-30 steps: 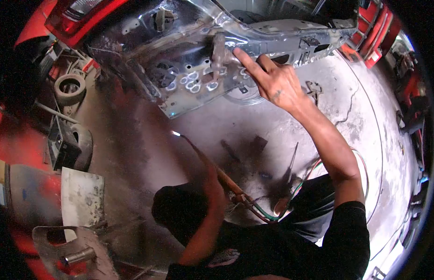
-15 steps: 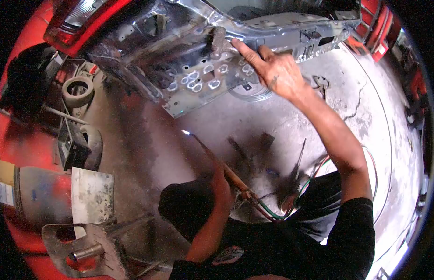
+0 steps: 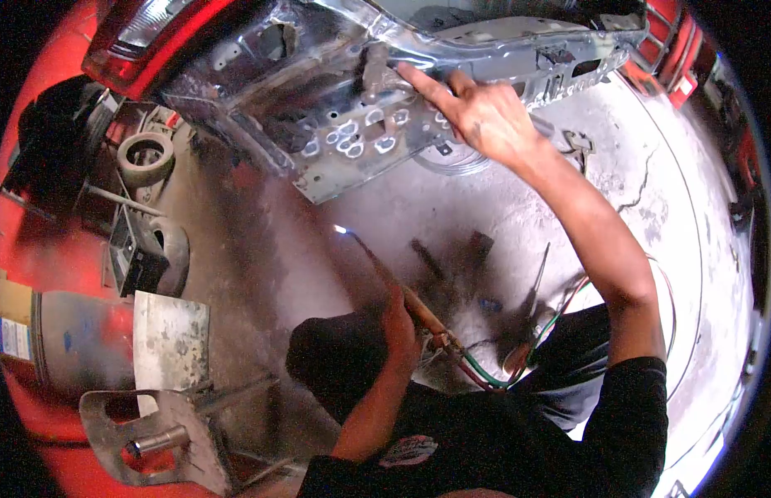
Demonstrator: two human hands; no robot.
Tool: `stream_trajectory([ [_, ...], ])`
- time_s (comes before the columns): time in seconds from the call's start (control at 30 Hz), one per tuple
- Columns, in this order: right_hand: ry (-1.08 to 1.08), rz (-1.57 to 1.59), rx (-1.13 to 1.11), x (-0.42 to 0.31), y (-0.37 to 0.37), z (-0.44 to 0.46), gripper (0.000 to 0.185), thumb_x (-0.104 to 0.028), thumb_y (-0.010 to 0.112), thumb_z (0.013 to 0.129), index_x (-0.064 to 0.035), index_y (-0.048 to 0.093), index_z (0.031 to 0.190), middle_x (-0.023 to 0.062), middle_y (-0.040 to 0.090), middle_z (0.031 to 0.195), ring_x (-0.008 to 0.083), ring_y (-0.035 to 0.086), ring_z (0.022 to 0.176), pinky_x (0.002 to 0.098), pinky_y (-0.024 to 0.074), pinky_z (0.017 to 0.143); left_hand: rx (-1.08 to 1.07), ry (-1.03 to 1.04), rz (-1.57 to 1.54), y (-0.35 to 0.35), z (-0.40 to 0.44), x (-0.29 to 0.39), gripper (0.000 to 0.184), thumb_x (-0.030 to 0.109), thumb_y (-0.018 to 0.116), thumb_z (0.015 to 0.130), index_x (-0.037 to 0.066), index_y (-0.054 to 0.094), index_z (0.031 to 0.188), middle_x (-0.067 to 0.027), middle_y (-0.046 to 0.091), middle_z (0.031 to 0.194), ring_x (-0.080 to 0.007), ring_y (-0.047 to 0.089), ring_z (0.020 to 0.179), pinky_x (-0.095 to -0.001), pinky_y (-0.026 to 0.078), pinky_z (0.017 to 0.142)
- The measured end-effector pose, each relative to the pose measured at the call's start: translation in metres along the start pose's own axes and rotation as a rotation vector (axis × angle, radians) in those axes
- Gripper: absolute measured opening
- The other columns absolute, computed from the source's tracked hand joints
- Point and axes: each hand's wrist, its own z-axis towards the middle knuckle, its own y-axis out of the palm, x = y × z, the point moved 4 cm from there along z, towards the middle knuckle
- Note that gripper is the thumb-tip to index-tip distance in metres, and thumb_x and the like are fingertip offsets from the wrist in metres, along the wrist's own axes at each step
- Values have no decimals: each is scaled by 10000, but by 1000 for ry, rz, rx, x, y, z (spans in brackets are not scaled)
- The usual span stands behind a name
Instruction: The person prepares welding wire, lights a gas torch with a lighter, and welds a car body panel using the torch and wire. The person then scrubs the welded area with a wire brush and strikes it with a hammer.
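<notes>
My left hand (image 3: 397, 322) is closed around a gas torch (image 3: 420, 312) with a brass-coloured body. Its thin nozzle points up and left, and a small bright flame (image 3: 341, 230) burns at the tip. Red and green hoses (image 3: 485, 380) trail from its rear end. At a bare metal car body panel (image 3: 319, 178), my right hand (image 3: 495, 124) has its index finger stretched out against the surface; the other fingers are partly hidden. Beside that fingertip is a brownish patch (image 3: 374, 73), a part or a reflection, I cannot tell. Several pale-ringed spots (image 3: 350, 137) mark the panel.
A red tail light (image 3: 124, 70) adjoins the panel's upper left. On the left are a tyre (image 3: 145, 158), a black box (image 3: 135, 249), a pale panel piece (image 3: 171, 340) and a steel bracket (image 3: 111, 432). A thin pointed rod (image 3: 539, 278) and coiled wire (image 3: 456, 158) are on the concrete floor.
My right hand has slid slightly left along the panel, and the brownish patch has shifted with it. The torch stays lit in my left hand. The whole view has shifted slightly.
</notes>
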Motion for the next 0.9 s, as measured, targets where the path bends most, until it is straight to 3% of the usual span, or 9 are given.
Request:
stream_trajectory([
  [0.1,81,11,-2,-6,4,10,762,-95,549,826,-286,312,1525,140,564,761,298,632,526,421,529,458,-23,-43,-67,-6,16,-12,522,496,588,957,9,587,1145,-68,591,1021,-194,569,928,-343,463,836],
  [0.2,-10,76,0,-14,-9,8,750,-95,544,830,-214,306,1531,163,584,774,303,634,531,430,531,466,4,7,0,2,-2,8,534,501,578,961,6,579,1160,-68,590,1029,-197,566,939,-340,460,840],
  [0.33,121,22,-49,-11,5,12,752,-112,558,832,-243,309,1529,165,580,764,299,634,534,420,534,463,8,-20,8,5,-12,11,555,519,570,959,8,572,1177,-74,587,1049,-203,564,958,-347,455,855],
  [0.47,42,31,-38,-16,-10,13,745,-106,552,828,-169,307,1529,166,596,761,293,633,525,407,526,464,-10,0,-15,2,-3,8,580,536,576,949,7,575,1187,-81,591,1055,-209,568,964,-356,454,862],
  [0.67,72,34,58,-21,-11,20,716,-91,535,844,-219,330,1518,124,591,738,271,647,541,403,528,461,-19,-31,16,-4,3,2,567,537,598,935,10,592,1147,-78,606,1053,-213,583,960,-349,467,846],
  [0.8,146,-6,-85,-9,0,18,766,-70,616,826,-270,342,1513,127,574,768,311,616,544,413,531,502,21,-22,-4,-3,-3,1,554,535,616,925,16,605,1116,-69,609,1017,-209,589,917,-347,476,811],
  [0.9,106,67,40,-16,1,13,718,-124,614,860,-278,348,1509,115,563,748,306,603,526,411,526,498,33,-14,-16,-2,-4,3,539,527,625,921,19,610,1101,-63,606,995,-204,587,893,-346,476,794],
])
